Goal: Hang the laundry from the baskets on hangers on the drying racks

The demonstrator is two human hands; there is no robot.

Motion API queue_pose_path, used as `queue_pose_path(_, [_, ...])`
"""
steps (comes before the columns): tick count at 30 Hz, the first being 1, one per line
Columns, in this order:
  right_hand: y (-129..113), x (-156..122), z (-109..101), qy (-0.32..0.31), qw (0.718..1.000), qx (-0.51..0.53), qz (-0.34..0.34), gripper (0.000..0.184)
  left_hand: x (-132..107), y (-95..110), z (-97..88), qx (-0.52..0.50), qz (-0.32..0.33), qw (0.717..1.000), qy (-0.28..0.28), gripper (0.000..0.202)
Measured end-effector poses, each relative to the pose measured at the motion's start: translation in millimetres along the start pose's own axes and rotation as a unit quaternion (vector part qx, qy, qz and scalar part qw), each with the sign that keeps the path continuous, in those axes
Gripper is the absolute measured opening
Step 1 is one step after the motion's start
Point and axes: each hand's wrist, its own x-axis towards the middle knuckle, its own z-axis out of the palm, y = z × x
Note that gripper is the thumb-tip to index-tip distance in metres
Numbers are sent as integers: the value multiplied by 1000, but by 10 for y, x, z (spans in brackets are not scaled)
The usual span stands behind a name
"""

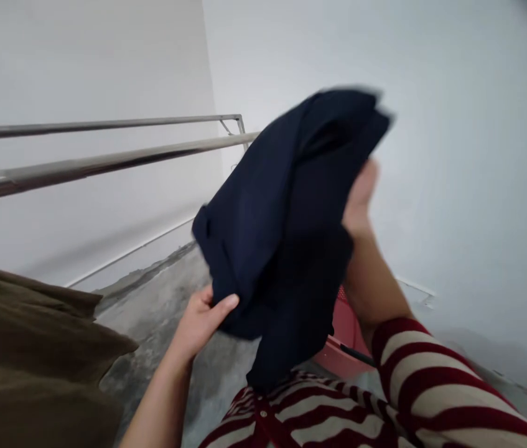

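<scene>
A dark navy garment (263, 224) hangs bunched in front of me, its folds and upper edge slightly blurred; which kind of garment it is I cannot make out. At its lower left edge, my left hand (205, 317) pinches the cloth, thumb on top. My right hand (361, 193) is raised on the other side, pressed against or inside the cloth, with most of its fingers hidden behind the fabric. The lower part of the garment drapes down to my striped shirt (338, 410).
Two metal rails (104, 165) of a rack run across the left toward the wall corner. Brown-olive cloth (25, 348) hangs at lower left. A red plastic basket (345, 358) sits behind the garment on the grey floor (151, 348). A white wall (468, 155) stands at right.
</scene>
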Motion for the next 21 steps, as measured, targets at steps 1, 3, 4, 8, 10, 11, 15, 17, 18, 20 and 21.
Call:
queue_pose_path(1, [267,-58,71,2,1000,9,21,35,-99,-42,-42,-14,-57,998,-15,38])
queue_pose_path(3, [801,-183,193,-59,997,-29,50,34,-289,-177,-142,-64,-137,989,-1,35])
queue_pose_path(4, [1047,-255,239,-113,989,-72,54,34,-362,-246,-197,-94,-151,983,48,33])
queue_pose_path(8, [1709,-726,304,-373,847,-362,112,30,-414,-369,-394,-145,-113,912,366,31])
queue_pose_path(10, [1828,-1090,301,-393,806,-426,117,38,-338,-344,-439,-110,-62,857,499,31])
queue_pose_path(11, [1848,-1288,306,-404,807,-415,114,41,-294,-325,-439,-83,-40,837,539,30])
queue_pose_path(15, [1817,-1965,404,-486,815,-307,76,67,-168,-230,-299,-9,27,798,602,27])
queue_pose_path(17, [1807,-2135,484,-489,812,-318,11,79,-156,-154,-207,-22,63,781,620,28])
queue_pose_path(18, [1811,-2175,523,-482,813,-327,-19,83,-166,-106,-178,-32,78,773,628,30])
queue_pose_path(20, [1831,-2197,590,-455,820,-340,-69,86,-214,1,-177,-38,110,764,634,31])
queue_pose_path(21, [1845,-2193,617,-436,825,-347,-90,87,-249,53,-207,-25,121,776,619,31])
